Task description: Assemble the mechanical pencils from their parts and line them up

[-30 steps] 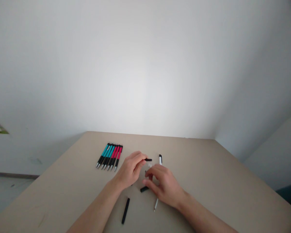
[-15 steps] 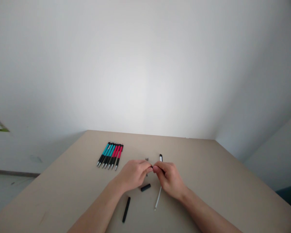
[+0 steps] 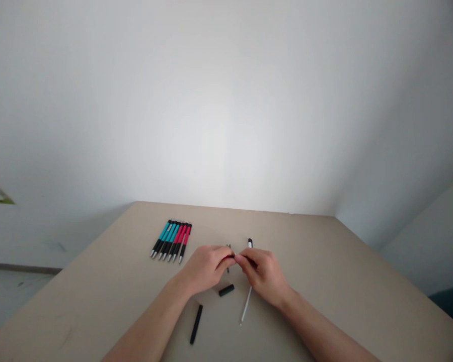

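Observation:
My left hand (image 3: 211, 266) and my right hand (image 3: 262, 274) meet fingertip to fingertip above the table. Both are closed in a pinch. A small dark pen part (image 3: 232, 256) shows at the left fingertips; a dark piece is also partly visible inside my right hand, though the fingers hide most of it. Beneath the hands lie small metal pen parts (image 3: 228, 271), mostly covered. A short black tube (image 3: 226, 290) rests just below my left hand. Under my right hand runs a white refill (image 3: 245, 306), and beyond it a black-and-white pen piece (image 3: 250, 243) sticks out.
Several teal pens (image 3: 164, 239) and red pens (image 3: 184, 242) lie side by side at the left on the beige table (image 3: 305, 241). A longer black tube (image 3: 196, 324) is near my left forearm. A white wall (image 3: 226, 125) stands behind the table.
My fingertips have shifted slightly left, and a bit more of the dark part shows at the left fingers. The things on the table lie as before.

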`<state>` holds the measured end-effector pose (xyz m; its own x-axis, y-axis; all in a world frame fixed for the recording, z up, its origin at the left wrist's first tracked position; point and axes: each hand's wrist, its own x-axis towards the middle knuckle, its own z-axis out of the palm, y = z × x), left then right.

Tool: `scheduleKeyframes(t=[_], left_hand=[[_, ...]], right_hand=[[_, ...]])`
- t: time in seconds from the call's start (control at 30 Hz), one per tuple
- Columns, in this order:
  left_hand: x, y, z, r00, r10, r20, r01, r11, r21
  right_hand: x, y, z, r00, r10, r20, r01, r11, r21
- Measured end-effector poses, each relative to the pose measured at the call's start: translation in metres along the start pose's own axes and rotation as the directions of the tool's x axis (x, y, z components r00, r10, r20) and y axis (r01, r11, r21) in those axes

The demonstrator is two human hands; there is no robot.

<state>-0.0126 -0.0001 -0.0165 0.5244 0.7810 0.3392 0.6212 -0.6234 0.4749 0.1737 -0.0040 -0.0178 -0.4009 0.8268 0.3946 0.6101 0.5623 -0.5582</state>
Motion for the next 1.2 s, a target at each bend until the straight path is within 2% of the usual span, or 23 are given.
scheduleKeyframes(t=[0.2,0.3,0.4,0.5,0.6,0.67,0.77,0.87,0.93,1.07,1.2], left_hand=[[-0.001,0.001,-0.002,0.998,-0.007,-0.062,0.009,1.000,0.026],[-0.001,-0.003,-0.001,0.981,-0.060,-0.187,0.071,0.996,0.057],[0.000,-0.008,0.000,0.934,-0.174,-0.313,0.204,0.977,0.066],[0.000,-0.010,0.001,0.890,-0.270,-0.367,0.307,0.951,0.043],[0.001,-0.008,0.000,0.890,-0.282,-0.357,0.313,0.949,0.031],[0.001,-0.006,-0.001,0.909,-0.253,-0.331,0.285,0.957,0.053],[0.001,-0.005,-0.001,0.929,-0.210,-0.305,0.247,0.965,0.086],[0.002,-0.006,0.001,0.942,-0.186,-0.279,0.220,0.971,0.093],[0.003,-0.006,0.001,0.951,-0.183,-0.251,0.212,0.973,0.095],[0.002,-0.006,0.001,0.968,-0.190,-0.164,0.205,0.975,0.083],[0.001,-0.006,0.000,0.985,-0.150,-0.089,0.156,0.985,0.067]], right_hand=[[-0.001,0.008,0.003,0.997,0.073,0.022,-0.074,0.993,0.091],[-0.005,0.009,-0.001,0.997,0.081,0.008,-0.082,0.994,0.068],[-0.011,0.005,-0.006,0.994,-0.051,0.096,0.052,0.999,-0.003],[-0.015,-0.002,-0.008,0.937,-0.201,0.285,0.214,0.977,-0.016],[-0.016,-0.007,-0.007,0.875,-0.243,0.419,0.282,0.959,-0.032],[-0.016,-0.007,-0.005,0.866,-0.247,0.436,0.286,0.958,-0.027],[-0.015,-0.002,-0.003,0.910,-0.233,0.342,0.238,0.971,0.029],[-0.013,0.006,-0.002,0.975,-0.171,0.139,0.156,0.981,0.116],[-0.011,0.011,-0.001,0.993,-0.117,0.003,0.114,0.979,0.171],[-0.008,0.018,0.003,0.987,0.050,-0.153,-0.005,0.960,0.279],[-0.005,0.021,0.006,0.936,0.284,-0.206,-0.173,0.885,0.433]])
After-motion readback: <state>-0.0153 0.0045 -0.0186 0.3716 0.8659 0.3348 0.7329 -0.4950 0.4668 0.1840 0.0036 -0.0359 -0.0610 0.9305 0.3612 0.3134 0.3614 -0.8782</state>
